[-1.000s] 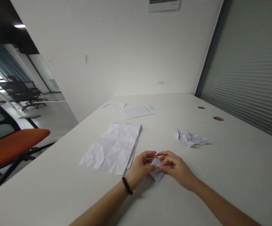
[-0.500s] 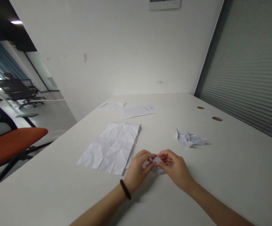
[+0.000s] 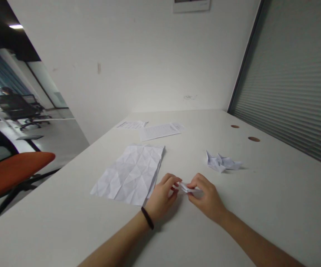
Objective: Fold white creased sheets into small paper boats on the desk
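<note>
A small piece of folded white paper (image 3: 184, 188) is held between my two hands, just above the table. My right hand (image 3: 206, 194) pinches it from the right, thumb below and fingers on top. At its left end are the curled fingertips of my left hand (image 3: 163, 196), which wears a black band on the wrist. Part of the paper is hidden by the fingers. Beyond my right hand lies a folded paper figure (image 3: 222, 163) with pointed ends. Creased white sheets (image 3: 131, 172) lie flat to the left of my left hand.
Printed papers (image 3: 160, 131) rest near the back of the white table (image 3: 65, 222). Two round holes (image 3: 254, 139) are in its right side, by the blinds (image 3: 294, 85). An orange chair (image 3: 23, 167) stands left; a seated person (image 3: 8, 91) is far behind.
The small folded paper has been turned and now shows a narrow edge. My right hand grips its side, and my left fingers have shifted to its left end. The view has moved slightly.
</note>
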